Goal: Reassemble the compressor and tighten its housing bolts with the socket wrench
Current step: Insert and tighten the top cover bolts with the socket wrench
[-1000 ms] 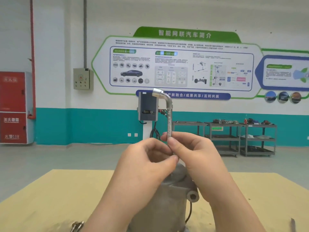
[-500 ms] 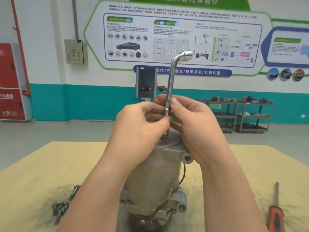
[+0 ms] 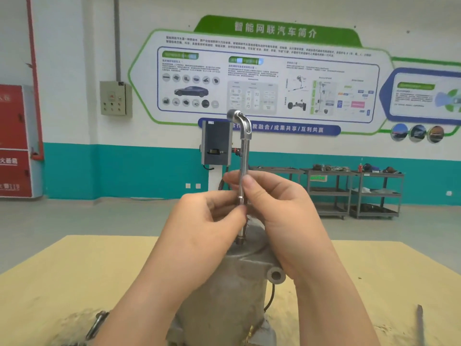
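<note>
Swung round since half a second ago, the socket wrench [image 3: 243, 171] is now pointing its bent head left. Both hands are pinching its upright shaft: left hand [image 3: 209, 221] below, right hand [image 3: 277, 206] above. Its lower end is sitting on the compressor [image 3: 232, 290], standing upright on the yellow table [image 3: 74, 270].
</note>
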